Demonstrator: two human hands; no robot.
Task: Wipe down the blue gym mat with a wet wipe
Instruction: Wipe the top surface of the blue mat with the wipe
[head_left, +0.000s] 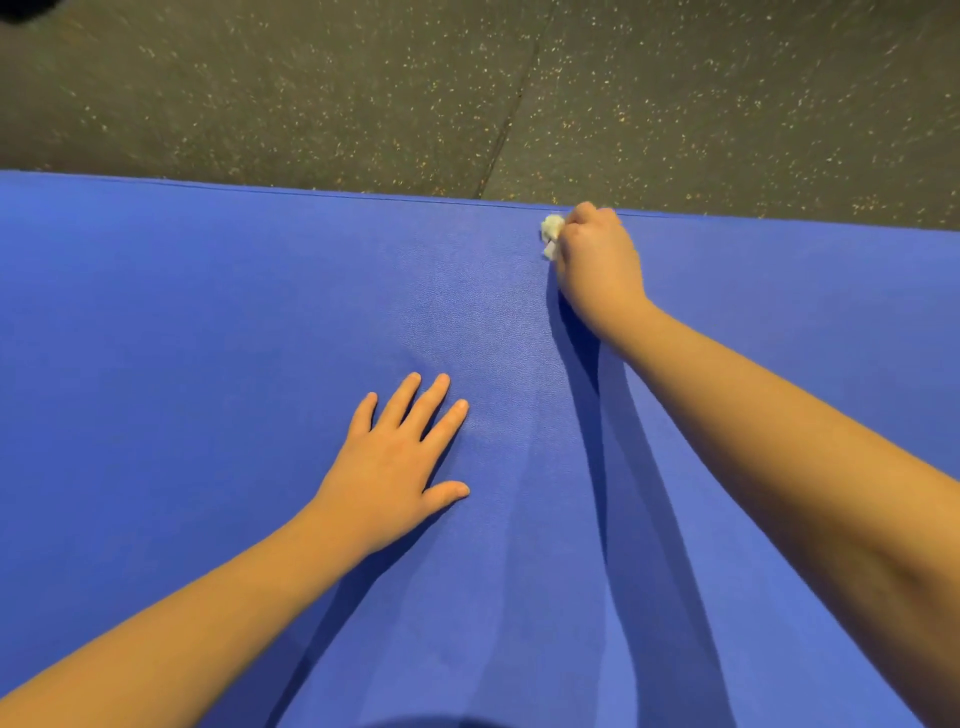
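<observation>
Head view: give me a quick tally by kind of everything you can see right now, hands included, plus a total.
Hands: 2, left hand flat on the mat, right hand shut on the wipe
Wet wipes: 1, white wet wipe at the far edge
Gym mats: 1, blue gym mat
Floors: 1, speckled floor
Total: 5

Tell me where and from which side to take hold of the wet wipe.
Grip the bunched white end of the wet wipe sticking out left of the right hand, coming from the left; the rest is balled inside that fist at the blue mat's far edge.
</observation>
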